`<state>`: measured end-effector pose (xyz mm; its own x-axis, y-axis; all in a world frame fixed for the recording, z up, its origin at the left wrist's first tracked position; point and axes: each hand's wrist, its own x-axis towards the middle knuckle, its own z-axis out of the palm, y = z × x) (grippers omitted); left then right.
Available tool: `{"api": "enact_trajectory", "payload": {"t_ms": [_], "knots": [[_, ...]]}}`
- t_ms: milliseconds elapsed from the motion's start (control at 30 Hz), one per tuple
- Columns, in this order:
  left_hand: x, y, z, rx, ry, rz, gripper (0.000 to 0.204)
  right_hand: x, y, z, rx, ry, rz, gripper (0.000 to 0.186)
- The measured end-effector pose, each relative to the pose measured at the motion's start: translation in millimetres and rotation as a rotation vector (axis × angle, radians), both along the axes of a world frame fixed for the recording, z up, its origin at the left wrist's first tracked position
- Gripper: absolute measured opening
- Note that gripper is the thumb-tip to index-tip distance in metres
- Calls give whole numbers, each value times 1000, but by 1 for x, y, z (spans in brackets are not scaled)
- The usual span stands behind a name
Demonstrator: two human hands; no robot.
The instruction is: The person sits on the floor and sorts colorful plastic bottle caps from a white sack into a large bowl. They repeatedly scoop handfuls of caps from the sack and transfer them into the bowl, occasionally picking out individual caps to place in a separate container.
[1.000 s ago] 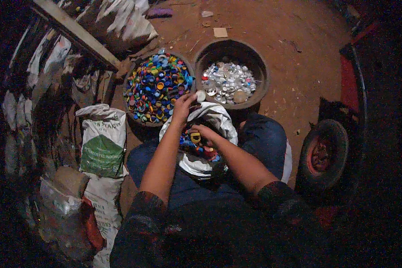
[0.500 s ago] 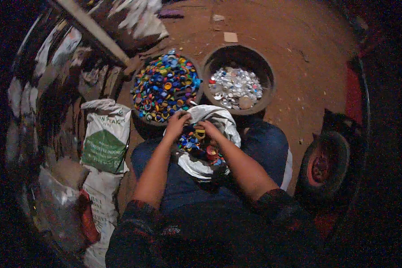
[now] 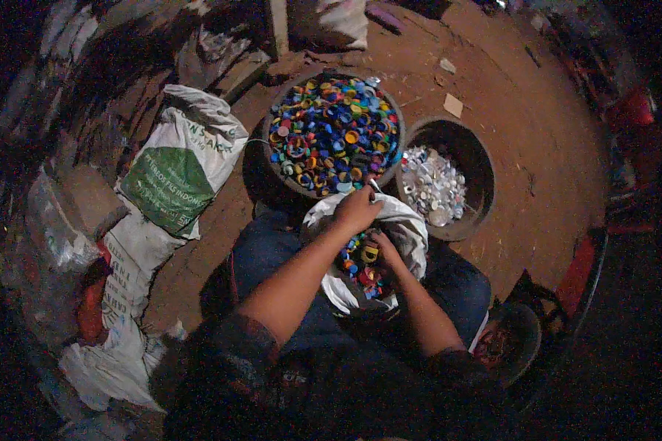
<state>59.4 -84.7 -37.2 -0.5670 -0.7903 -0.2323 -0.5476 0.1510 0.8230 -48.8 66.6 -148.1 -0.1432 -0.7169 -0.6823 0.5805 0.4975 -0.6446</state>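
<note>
An open white sack (image 3: 415,224) sits between my knees with colourful plastic bottle caps (image 3: 360,275) inside. My left hand (image 3: 357,210) is over the sack's far rim, beside the cap-filled tub. Its fingers are closed, and a small pale piece shows at their tips, too blurred to name. Down in the sack's mouth is my right hand (image 3: 382,248), fingers curled next to a yellow cap (image 3: 370,254); what they grip, if anything, is hidden. Beyond the sack a round tub (image 3: 266,151) is heaped with mixed coloured caps (image 3: 338,132).
Right of it, a second round tub (image 3: 485,176) holds white and clear caps (image 3: 435,184). A white and green printed sack (image 3: 173,173) lies at the left. A dark round object (image 3: 511,342) stands by my right knee. A wooden post (image 3: 279,29) rises at the back.
The view has turned, so the tubs appear farther right. My left hand has moved from the sack's opening to its far rim by the coloured caps. My right hand stays in the sack.
</note>
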Motion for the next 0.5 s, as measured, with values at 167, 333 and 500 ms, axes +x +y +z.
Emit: {"api": "enact_trajectory", "payload": {"t_ms": [167, 333, 500], "knots": [[-6, -15, 17, -28, 159, 200, 44, -28, -10, -54, -4, 194, 170, 45], [-12, -29, 10, 146, 369, 574, 53, -61, -173, -2, -253, 1087, 672, 43], [-17, -42, 3, 115, 692, 909, 42, -63, -347, 51, -322, 1338, 381, 60]]}}
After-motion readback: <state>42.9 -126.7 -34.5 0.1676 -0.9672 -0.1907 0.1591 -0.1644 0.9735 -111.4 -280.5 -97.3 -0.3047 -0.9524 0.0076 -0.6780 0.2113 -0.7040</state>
